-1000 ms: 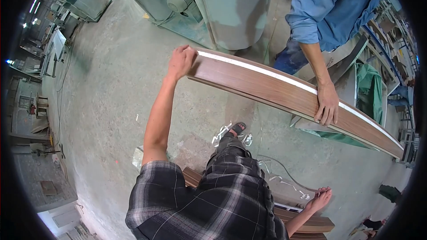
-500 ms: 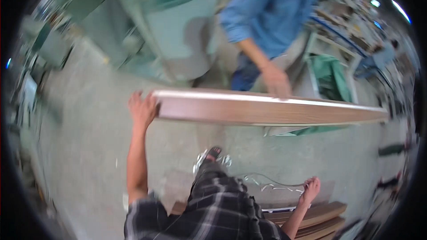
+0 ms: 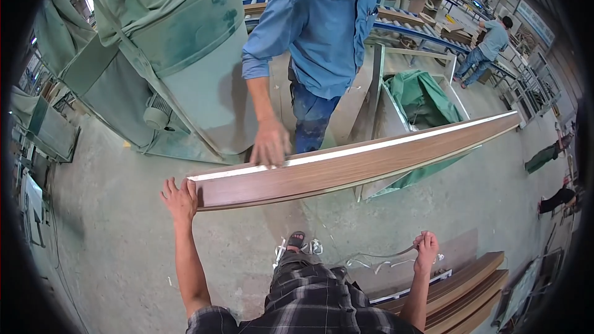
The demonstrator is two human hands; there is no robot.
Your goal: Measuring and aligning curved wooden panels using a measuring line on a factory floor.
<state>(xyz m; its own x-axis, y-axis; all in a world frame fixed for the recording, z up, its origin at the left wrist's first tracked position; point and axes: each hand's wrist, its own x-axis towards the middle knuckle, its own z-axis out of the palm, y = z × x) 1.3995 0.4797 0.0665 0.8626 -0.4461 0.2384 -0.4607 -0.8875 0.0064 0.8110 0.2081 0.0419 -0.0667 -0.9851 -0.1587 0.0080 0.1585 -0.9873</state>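
Note:
A long brown wood-grain board (image 3: 346,174), with a white strip along its upper edge, stretches across the view, its right end higher. My left hand (image 3: 180,202) grips its left end, fingers bent at the corner. A co-worker's hand (image 3: 270,143) is at the board's upper edge, to the right of mine; whether it presses or only hovers cannot be told. Low on the right, my right hand (image 3: 426,252) is closed around the end of a thin, flexible strip (image 3: 399,253), which trails left towards my legs.
Brown boards (image 3: 464,291) lie stacked at lower right. Beyond the long board stand a co-worker in a blue shirt (image 3: 322,31), a framed bin (image 3: 377,111) with green cloth (image 3: 424,99), and a large grey-green machine (image 3: 204,86). A roller conveyor (image 3: 421,34) runs behind.
The board has gone from nearly level to slanting, its right end now higher in view. The co-worker and their hand appear farther left. My hands keep their holds.

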